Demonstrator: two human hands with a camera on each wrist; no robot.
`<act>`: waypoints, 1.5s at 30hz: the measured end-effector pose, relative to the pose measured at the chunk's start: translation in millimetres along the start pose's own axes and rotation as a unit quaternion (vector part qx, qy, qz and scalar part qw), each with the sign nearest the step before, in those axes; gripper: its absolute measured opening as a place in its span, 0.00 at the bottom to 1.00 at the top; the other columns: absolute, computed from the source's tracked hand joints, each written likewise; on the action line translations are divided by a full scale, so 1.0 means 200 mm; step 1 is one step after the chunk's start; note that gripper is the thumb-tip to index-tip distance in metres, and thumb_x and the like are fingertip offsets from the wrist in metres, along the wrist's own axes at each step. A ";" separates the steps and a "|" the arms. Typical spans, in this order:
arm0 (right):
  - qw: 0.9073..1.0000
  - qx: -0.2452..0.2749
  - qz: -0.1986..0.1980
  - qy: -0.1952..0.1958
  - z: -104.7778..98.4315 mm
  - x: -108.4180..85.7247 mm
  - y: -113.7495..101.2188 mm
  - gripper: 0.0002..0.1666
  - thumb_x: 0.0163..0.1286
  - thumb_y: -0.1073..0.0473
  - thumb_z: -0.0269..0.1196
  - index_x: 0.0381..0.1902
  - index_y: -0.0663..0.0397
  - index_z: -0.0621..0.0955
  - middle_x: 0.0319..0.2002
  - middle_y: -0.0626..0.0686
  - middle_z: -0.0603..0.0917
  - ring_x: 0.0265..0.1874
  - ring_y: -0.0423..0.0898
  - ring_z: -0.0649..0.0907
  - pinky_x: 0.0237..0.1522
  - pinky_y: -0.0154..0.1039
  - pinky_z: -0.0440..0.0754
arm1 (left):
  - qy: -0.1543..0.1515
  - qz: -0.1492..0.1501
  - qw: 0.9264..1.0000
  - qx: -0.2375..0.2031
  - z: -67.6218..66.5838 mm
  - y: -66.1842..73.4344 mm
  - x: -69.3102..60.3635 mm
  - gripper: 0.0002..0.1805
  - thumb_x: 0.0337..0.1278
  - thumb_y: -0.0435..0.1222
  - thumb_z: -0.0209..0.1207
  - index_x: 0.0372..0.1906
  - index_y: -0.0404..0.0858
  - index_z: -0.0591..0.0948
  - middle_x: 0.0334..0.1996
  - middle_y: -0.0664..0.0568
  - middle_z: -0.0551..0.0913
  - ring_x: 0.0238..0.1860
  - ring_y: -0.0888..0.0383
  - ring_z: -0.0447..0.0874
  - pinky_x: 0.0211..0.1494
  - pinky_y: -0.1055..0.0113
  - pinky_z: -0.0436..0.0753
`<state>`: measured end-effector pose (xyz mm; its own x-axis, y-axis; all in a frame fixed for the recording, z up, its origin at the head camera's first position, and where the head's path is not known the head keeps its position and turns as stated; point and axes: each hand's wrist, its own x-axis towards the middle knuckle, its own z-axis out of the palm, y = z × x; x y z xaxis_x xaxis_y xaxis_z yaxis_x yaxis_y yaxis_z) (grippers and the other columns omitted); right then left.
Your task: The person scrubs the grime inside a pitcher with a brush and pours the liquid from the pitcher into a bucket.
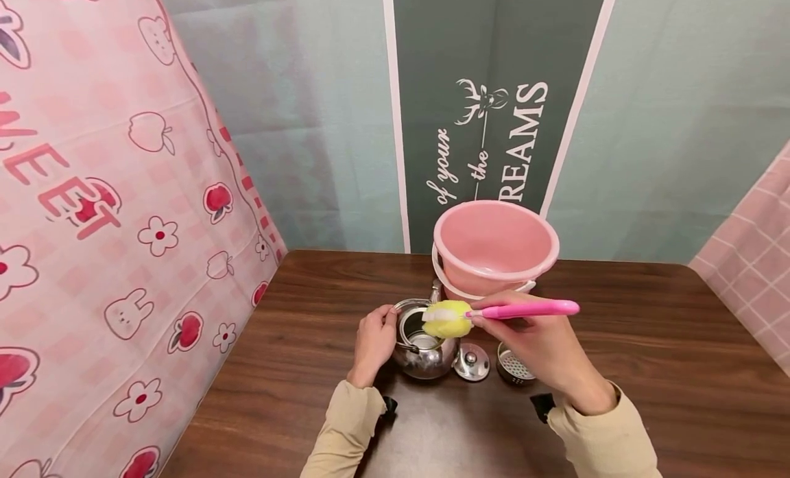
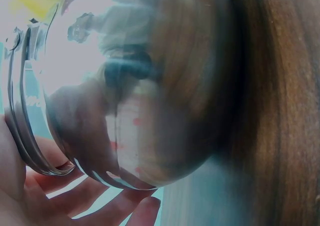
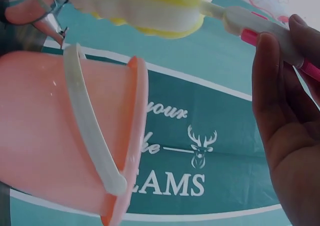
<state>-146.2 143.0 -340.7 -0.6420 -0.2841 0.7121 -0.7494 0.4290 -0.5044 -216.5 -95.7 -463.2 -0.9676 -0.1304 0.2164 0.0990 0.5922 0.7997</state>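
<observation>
A shiny metal teapot [image 1: 426,361] stands on the table with its top uncovered. My left hand [image 1: 375,341] holds its left side and handle by the rim; in the left wrist view the fingers of the hand [image 2: 85,196] lie along the round body [image 2: 145,96]. My right hand [image 1: 543,341] pinches the pink handle [image 1: 531,308] of a brush, whose yellow and white sponge head [image 1: 449,319] is over the pot's opening. In the right wrist view, thumb and fingers of the hand [image 3: 295,111] grip the brush's neck below the sponge [image 3: 145,8].
A pink bucket [image 1: 494,245] with a white handle stands behind the teapot. A metal lid [image 1: 472,363] lies right of the pot, and a perforated metal strainer [image 1: 514,365] farther right, partly beneath my right hand. Curtains hang behind the wooden table [image 1: 296,327].
</observation>
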 end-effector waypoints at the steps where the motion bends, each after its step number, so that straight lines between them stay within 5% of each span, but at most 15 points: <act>1: 1.000 0.005 -0.006 0.006 -0.01 0.00 0.00 0.20 0.43 0.76 0.73 0.35 0.54 0.88 0.36 0.50 0.88 0.41 0.31 0.83 0.46 0.21 0.77 | 0.000 0.000 1.000 0.000 0.00 0.00 0.00 0.13 0.67 0.40 0.51 0.39 0.44 0.87 0.37 0.50 0.89 0.44 0.49 0.86 0.46 0.52 0.80; 10: 0.999 0.032 -0.019 0.016 -0.10 -0.05 0.00 0.24 0.40 0.80 0.73 0.38 0.59 0.87 0.35 0.53 0.88 0.34 0.33 0.83 0.40 0.22 0.79 | 0.005 -0.004 1.000 0.000 0.01 0.00 0.00 0.13 0.66 0.40 0.51 0.38 0.45 0.87 0.37 0.50 0.89 0.43 0.49 0.87 0.45 0.51 0.80; 19: 0.998 -0.066 0.020 -0.001 -0.22 -0.12 -0.01 0.25 0.40 0.78 0.74 0.37 0.52 0.87 0.32 0.44 0.86 0.30 0.27 0.78 0.32 0.21 0.74 | 0.002 -0.002 1.000 -0.002 0.01 0.00 0.00 0.13 0.67 0.40 0.51 0.39 0.44 0.86 0.37 0.49 0.89 0.43 0.49 0.87 0.45 0.51 0.81; 29: 0.992 -0.116 0.052 0.007 -0.38 -0.26 0.04 0.28 0.39 0.78 0.74 0.39 0.50 0.87 0.34 0.39 0.86 0.32 0.25 0.79 0.36 0.17 0.74 | 0.000 -0.004 1.000 -0.003 0.00 0.01 0.00 0.13 0.67 0.40 0.51 0.39 0.44 0.86 0.38 0.49 0.89 0.45 0.49 0.86 0.47 0.51 0.80; 45: 0.984 -0.173 0.040 -0.006 -0.56 -0.42 0.12 0.28 0.38 0.77 0.74 0.41 0.54 0.86 0.36 0.39 0.85 0.37 0.22 0.78 0.38 0.14 0.75 | 0.004 -0.003 1.000 -0.005 0.00 0.01 0.00 0.13 0.66 0.40 0.52 0.39 0.44 0.87 0.38 0.49 0.89 0.45 0.47 0.86 0.46 0.50 0.80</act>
<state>-92.3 272.7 -358.2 -0.7000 -0.2461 0.6704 -0.5970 0.7168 -0.3603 -215.6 -94.5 -462.1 -0.9663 -0.1411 0.2155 0.0948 0.5831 0.8069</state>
